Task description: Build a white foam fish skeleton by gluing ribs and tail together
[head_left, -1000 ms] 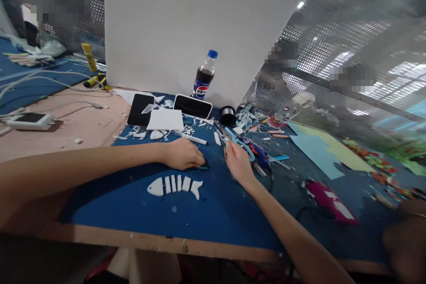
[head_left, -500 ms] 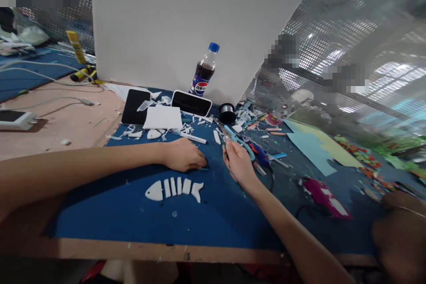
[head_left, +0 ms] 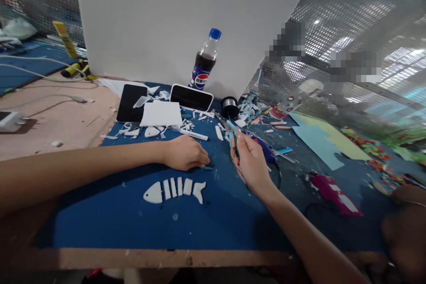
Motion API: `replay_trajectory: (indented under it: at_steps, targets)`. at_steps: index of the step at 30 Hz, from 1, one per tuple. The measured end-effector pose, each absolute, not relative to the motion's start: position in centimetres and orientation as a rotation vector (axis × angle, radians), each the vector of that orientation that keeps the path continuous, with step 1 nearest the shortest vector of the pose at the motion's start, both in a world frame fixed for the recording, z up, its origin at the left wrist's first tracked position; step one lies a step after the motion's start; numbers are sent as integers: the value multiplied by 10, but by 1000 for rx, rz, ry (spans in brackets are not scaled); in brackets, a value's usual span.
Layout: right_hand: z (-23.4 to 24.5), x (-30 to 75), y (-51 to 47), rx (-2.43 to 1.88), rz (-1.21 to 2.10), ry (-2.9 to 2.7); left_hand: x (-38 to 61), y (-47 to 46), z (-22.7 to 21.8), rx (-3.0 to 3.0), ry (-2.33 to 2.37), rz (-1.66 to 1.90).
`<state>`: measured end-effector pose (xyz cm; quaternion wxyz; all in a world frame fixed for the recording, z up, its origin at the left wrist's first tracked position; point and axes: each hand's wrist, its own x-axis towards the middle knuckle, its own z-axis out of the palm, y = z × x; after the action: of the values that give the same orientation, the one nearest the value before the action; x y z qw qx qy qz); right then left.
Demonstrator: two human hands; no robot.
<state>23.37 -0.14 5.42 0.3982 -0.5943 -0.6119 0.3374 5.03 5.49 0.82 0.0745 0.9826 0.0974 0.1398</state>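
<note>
My left hand (head_left: 187,152) rests on the blue mat with curled fingers, closed on a thin teal piece (head_left: 207,168); only its end shows. My right hand (head_left: 249,162) is wrapped round green-handled pliers (head_left: 236,147), raised over the mat and pointing away from me. Close beyond them lie scissors (head_left: 221,120) with light blue handles, partly hidden by the hand. Nearer to me than my left hand, a white fish lies in separate pieces: a head (head_left: 153,192) with a small eye hole, several body slices (head_left: 173,187) and a tail (head_left: 199,192).
At the back stand a cola bottle (head_left: 203,64), a phone (head_left: 191,97) and a wire spool (head_left: 229,107). A white block (head_left: 161,114), a dark tablet (head_left: 131,103), a marker (head_left: 194,135) and scraps lie ahead. Rightward are a magenta tool (head_left: 334,195) and another person's hand (head_left: 404,230).
My right hand, with the green-handled pliers, has shifted slightly right and turned. My left hand stays almost in place, and the fish pieces keep their arrangement. The view has tilted slightly.
</note>
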Motion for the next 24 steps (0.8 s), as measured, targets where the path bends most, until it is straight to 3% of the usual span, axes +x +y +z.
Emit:
replay_trajectory:
  at_steps: [10, 24]
  targets:
    - [43, 255, 2, -1482, 738, -1491, 108, 81, 3, 2785, 328, 503]
    - [35, 280, 15, -1404, 258, -1611, 75, 86, 41, 2444, 577, 688]
